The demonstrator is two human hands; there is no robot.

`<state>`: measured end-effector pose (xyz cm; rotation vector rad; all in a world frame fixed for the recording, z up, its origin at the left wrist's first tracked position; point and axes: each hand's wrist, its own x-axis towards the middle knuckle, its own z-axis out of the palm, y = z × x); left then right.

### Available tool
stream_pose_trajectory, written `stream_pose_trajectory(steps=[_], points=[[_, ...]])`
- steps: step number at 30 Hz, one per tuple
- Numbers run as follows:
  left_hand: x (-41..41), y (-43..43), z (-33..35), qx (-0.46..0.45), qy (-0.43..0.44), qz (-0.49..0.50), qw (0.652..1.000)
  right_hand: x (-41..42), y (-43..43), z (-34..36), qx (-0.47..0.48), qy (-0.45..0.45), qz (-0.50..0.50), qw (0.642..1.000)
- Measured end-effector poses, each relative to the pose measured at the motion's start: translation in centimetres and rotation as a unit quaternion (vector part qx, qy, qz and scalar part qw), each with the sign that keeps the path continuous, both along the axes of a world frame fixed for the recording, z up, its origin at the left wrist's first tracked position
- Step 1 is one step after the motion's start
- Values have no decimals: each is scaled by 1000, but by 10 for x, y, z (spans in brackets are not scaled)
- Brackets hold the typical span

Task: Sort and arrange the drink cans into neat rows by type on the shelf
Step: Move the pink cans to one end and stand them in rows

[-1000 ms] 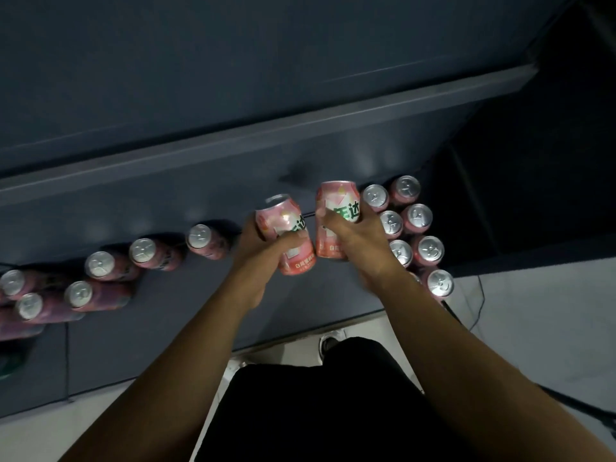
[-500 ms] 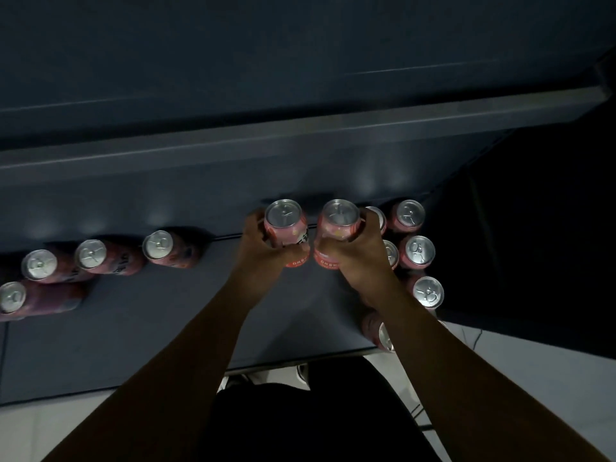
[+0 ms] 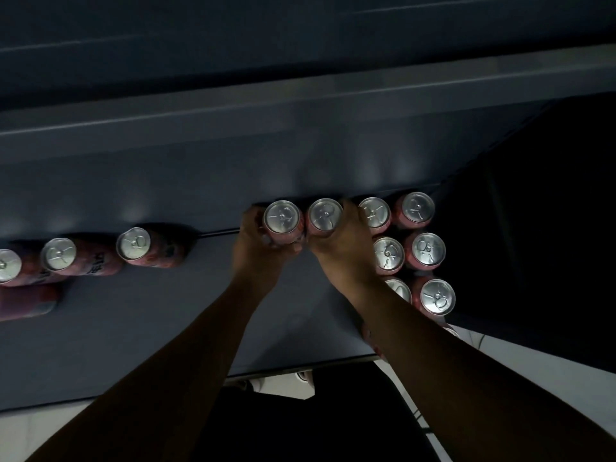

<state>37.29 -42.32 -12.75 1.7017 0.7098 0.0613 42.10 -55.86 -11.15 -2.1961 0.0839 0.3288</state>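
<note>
Tilted aloft a second earlier, the two cans (image 3: 282,216) stood upright at the back edge of the shelf (image 3: 160,335) beside the block (image 3: 425,250), left hand (image 3: 256,250) and right hand (image 3: 343,250) each gripping one, lengthening the row.

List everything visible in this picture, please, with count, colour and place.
shelf: 1, dark grey, across the view
held cans: 2, pink, upright side by side near the shelf's back
right group of cans: at least 6, pink, two columns right of the held pair, partly behind the right forearm
left group of cans: at least 4, pink, at the shelf's left
floor: pale, below the shelf's front edge
left hand: grips the left held can
right hand: grips the right held can
</note>
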Motion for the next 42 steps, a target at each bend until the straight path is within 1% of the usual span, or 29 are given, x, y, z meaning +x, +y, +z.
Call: stream_pose_trajectory(steps=[4, 8, 12, 19, 20, 23, 28, 32, 37, 40, 42], points=[[2, -2, -13, -17, -9, 7, 1000, -1, 2, -14, -5, -12, -9, 1000], [0, 0, -23, -7, -24, 17, 1000, -6, 6, -24, -3, -26, -11, 1000], [-4, 4, -35, -12, -18, 20, 1000, -8, 10, -32, 2, -36, -16, 999], [4, -9, -40, -31, -13, 24, 999, -4, 5, -28, -34, -38, -7, 999], [4, -10, -41, -30, -10, 26, 999, -4, 3, -29, -34, -34, -6, 999], [-2, -6, -42, -27, -7, 41, 999, -4, 4, -32, 7, -21, -10, 1000], [-6, 7, -41, -23, -7, 36, 999, -6, 12, -33, 17, -6, -13, 1000], [-6, 14, -41, 6, 14, 0, 1000, -7, 12, -31, 17, -1, 9, 1000], [-14, 16, -24, 76, 51, -28, 995, -13, 7, -13, -16, 6, 60, 998], [-26, 19, -7, 124, 51, -51, 990, -21, 7, 2, -60, -12, 93, 994], [-35, 24, 6, 164, 70, -85, 980, -25, 9, 11, -112, -27, 120, 986]])
